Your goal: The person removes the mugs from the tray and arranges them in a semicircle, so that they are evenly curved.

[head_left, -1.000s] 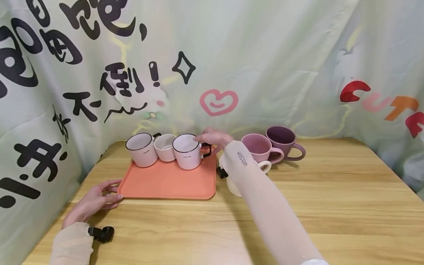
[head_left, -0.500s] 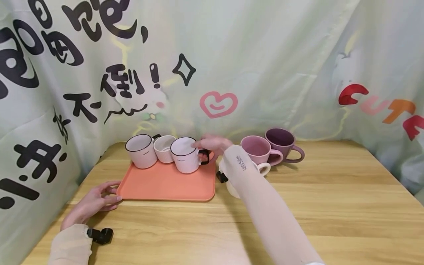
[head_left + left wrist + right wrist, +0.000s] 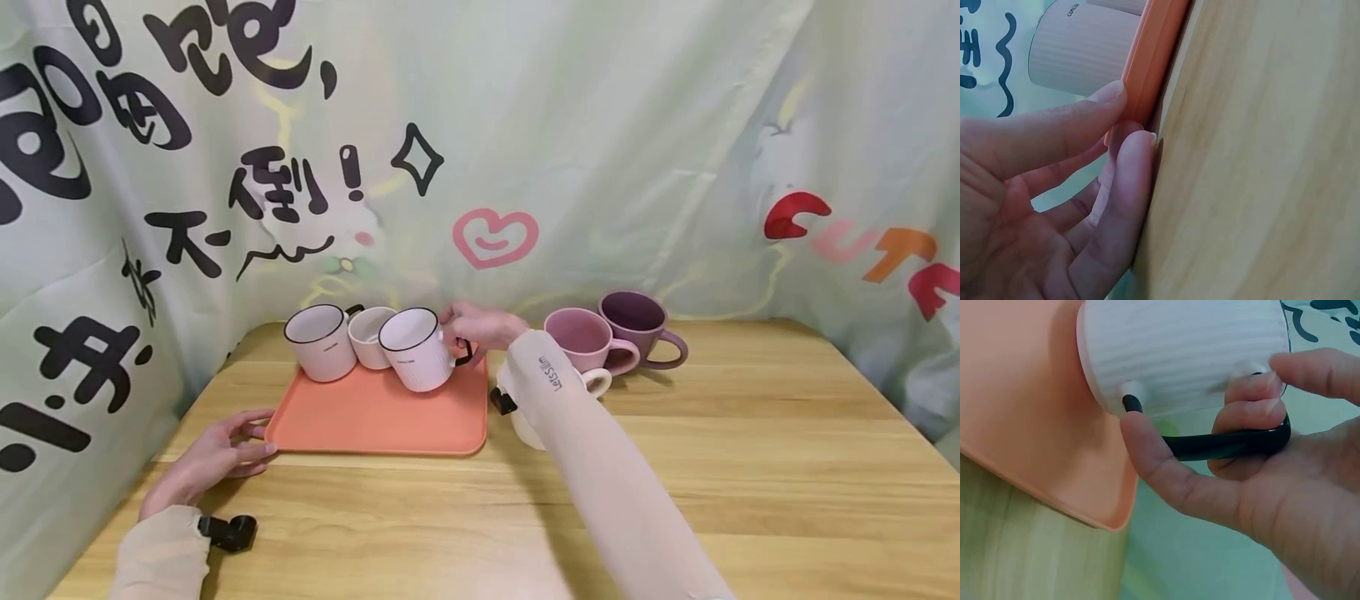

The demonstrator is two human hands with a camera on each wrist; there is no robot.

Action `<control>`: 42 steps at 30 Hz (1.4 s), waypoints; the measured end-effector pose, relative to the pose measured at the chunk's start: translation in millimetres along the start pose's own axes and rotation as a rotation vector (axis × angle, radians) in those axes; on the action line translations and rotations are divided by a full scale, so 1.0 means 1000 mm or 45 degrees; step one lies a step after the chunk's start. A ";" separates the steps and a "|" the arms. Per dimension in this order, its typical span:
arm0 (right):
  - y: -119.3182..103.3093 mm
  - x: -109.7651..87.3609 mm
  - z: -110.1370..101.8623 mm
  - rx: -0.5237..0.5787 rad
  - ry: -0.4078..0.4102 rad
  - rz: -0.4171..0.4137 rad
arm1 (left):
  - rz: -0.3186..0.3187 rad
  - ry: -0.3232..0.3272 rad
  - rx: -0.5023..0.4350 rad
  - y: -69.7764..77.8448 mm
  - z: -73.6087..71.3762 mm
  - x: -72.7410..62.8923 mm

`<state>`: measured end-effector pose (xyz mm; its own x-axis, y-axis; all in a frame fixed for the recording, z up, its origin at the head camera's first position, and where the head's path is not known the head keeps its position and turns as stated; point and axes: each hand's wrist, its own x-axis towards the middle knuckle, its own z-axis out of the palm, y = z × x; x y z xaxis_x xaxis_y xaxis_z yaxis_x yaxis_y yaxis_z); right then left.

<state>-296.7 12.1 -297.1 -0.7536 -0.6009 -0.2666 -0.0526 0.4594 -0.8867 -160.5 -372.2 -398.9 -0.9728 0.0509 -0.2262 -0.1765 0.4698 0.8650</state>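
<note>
My left hand [image 3: 213,458] holds the near left corner of an orange tray [image 3: 367,421]; in the left wrist view the thumb lies against its rim, with fingers below. On the tray's right part, a white ribbed mug [image 3: 416,358] with a black rim leans to the left. My right hand [image 3: 483,325] grips this mug by its black handle [image 3: 1216,445], fingers through the loop and thumb along it. Left of it, at the back of the tray, stand a small white cup [image 3: 369,336] and another black-rimmed white mug [image 3: 322,346].
Right of the tray, a pink mug [image 3: 577,337] and a purple mug [image 3: 636,321] stand on the wooden table [image 3: 750,450]. A cream cup [image 3: 597,382] is mostly hidden behind my right forearm. A printed curtain [image 3: 637,167] hangs behind the table.
The mug in my right hand has shifted slightly left and tipped over to the left, and its handle has swung lower. My left hand stays at the tray corner.
</note>
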 end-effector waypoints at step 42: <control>-0.024 -0.039 -0.022 0.183 0.328 -0.129 | -0.006 -0.006 0.034 0.000 -0.002 -0.001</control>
<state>-280.5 38.5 -257.1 -0.8915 -0.4449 -0.0856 -0.0566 0.2970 -0.9532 -160.2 -374.2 -398.4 -0.9711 0.0527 -0.2327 -0.1773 0.4935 0.8515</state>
